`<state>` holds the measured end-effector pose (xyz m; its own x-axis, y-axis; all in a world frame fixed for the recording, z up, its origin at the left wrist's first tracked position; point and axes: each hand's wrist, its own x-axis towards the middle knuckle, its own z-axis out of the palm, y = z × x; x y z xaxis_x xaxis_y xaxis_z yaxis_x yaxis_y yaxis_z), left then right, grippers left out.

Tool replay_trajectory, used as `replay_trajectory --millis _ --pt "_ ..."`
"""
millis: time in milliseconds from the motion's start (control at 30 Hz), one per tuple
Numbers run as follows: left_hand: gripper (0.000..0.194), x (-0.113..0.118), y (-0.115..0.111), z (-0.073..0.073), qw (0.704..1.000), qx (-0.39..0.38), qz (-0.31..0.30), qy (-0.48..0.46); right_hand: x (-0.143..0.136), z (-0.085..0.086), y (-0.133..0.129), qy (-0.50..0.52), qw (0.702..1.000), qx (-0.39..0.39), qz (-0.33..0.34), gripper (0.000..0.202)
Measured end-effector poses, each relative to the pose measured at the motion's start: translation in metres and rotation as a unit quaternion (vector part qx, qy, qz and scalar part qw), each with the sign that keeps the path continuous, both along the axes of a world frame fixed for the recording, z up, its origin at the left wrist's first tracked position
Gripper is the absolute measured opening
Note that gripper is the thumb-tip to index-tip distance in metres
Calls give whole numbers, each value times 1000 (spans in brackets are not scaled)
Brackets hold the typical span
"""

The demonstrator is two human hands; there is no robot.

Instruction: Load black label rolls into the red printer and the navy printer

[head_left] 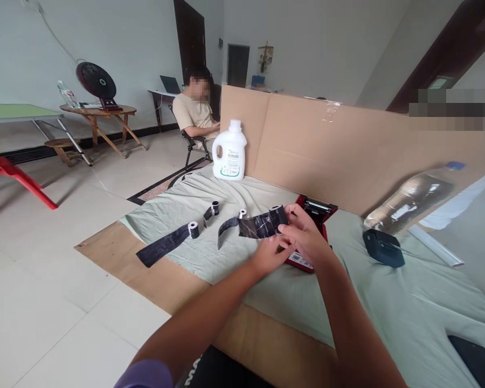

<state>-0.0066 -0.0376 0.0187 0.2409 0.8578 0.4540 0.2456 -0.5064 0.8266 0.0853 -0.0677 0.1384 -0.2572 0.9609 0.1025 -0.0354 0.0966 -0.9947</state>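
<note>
My right hand [305, 234] has its fingers closed on the right end of a partly unrolled black roll [262, 223], whose loose strip stretches out to the left. My left hand [272, 254] is just below the roll with its fingers bent together near the right hand's fingertips; what it grips is hidden. Behind and below my hands lies a red case [325, 231] with a dark, raised part and a white label. Three more black rolls with white cores, one at the left [193, 230], a small one [215, 207] and another [242, 214], rest on the cloth with strips trailing.
A white jug [230, 153] stands before a cardboard panel [307, 140] on the green cloth [380, 307]. At the right are a large plastic bottle [412, 199], a black box [383, 248] and a white tube [436, 246]. A seated person [192, 110] is behind.
</note>
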Motion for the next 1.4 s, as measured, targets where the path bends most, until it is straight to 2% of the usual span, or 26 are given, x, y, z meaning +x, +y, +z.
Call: replay_trajectory --millis 67,200,333,433,567,633,800,933,1067,1133,1233,1267,1300,1333,1400 --pt "17 -3 -2 -3 999 28 -28 12 22 5 0 -43 999 15 -26 35" --pt "35 -8 -6 0 998 65 11 -22 56 4 6 -153 985 42 -70 34" --pt "59 -10 -9 3 990 124 20 -66 83 -2 11 -253 964 34 -68 32" --pt "68 -9 -10 -1 989 123 -20 -77 101 -10 15 -336 937 65 -77 30" --pt "77 -7 -9 -6 989 119 -73 -39 117 -23 24 -445 882 86 -127 39" --pt "74 -7 -9 -4 985 146 -88 2 118 -30 30 -485 859 88 -138 45" --pt "50 -6 -12 5 965 224 -101 94 106 -38 40 -558 815 61 -141 52" --pt "43 -5 -12 4 960 239 -84 119 100 -39 45 -563 811 47 -152 56" --pt "33 -4 -10 1 959 245 -64 130 102 -40 48 -552 820 11 -152 50" --pt "32 -5 -9 2 958 247 -65 132 106 -35 46 -518 842 17 -150 44" --pt "31 -6 -7 3 956 259 -65 123 116 -21 39 -428 893 51 -126 24" --pt "30 -7 -7 4 954 268 -65 115 119 -16 37 -401 903 66 -138 21" --pt "29 -8 -6 4 952 278 -67 108 122 -12 36 -379 904 86 -179 21" --pt "28 -9 -6 5 949 291 -71 101 124 -9 36 -361 892 111 -249 22" --pt "28 -11 -5 6 941 315 -82 94 124 -11 41 -321 832 175 -416 25"
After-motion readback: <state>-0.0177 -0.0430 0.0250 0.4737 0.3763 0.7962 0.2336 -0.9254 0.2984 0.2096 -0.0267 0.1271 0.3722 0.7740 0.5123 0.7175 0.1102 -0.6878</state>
